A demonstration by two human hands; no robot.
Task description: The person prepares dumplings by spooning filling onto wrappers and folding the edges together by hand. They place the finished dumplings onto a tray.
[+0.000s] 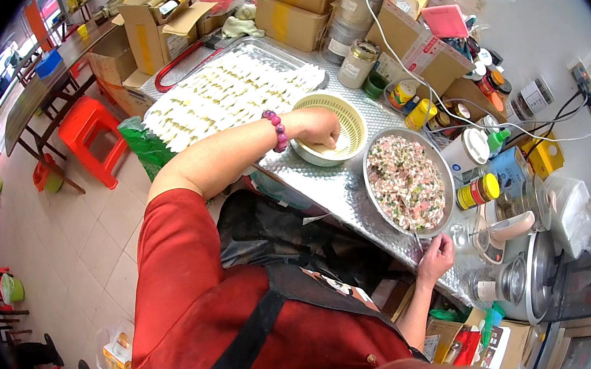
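My left hand (324, 125), with a beaded bracelet at the wrist, reaches down into a pale yellow slotted plastic basket (348, 110). Its fingertips are hidden, so what they hold is unclear. Something pale lies in the bottom of the basket. Beside it stands a round metal bowl (448, 188) of minced filling (405, 179) with green bits. My right hand (436, 260) is at the bowl's near rim with its fingers curled. A thin utensil handle (417, 240) sticks out there; whether the hand grips it cannot be told. Left of the basket, rows of folded dumplings (229, 96) cover a tray.
Jars and bottles, such as a yellow-lidded jar (478, 191), crowd the wall side of the table (322, 178). A white charging cable (395, 50) hangs over them. Cardboard boxes (291, 16) stand at the back. A red plastic stool (93, 140) is on the tiled floor.
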